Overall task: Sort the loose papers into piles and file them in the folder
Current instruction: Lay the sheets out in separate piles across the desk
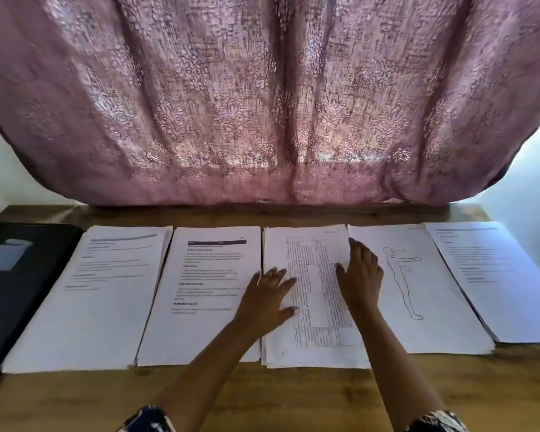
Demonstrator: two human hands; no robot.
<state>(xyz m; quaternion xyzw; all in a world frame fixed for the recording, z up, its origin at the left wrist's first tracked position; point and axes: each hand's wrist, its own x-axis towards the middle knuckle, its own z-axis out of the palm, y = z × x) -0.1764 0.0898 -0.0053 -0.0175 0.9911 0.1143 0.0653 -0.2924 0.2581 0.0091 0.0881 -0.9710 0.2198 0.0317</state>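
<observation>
Several piles of white papers lie side by side on the wooden table (293,397). From the left: a text pile (85,294), a pile with a dark header bar (197,310), a pile topped by a table sheet (312,307), a pile topped by a body outline drawing (418,294), and a text pile (493,275). My left hand (268,302) rests flat with spread fingers on the left edge of the table-sheet pile. On that pile's right edge my right hand (360,275) lies flat. A black folder (16,275) with a pale label lies closed at the far left.
A pink patterned curtain (262,104) hangs right behind the table's far edge. Bare wood runs along the front of the table below the piles. Pale walls show at both sides.
</observation>
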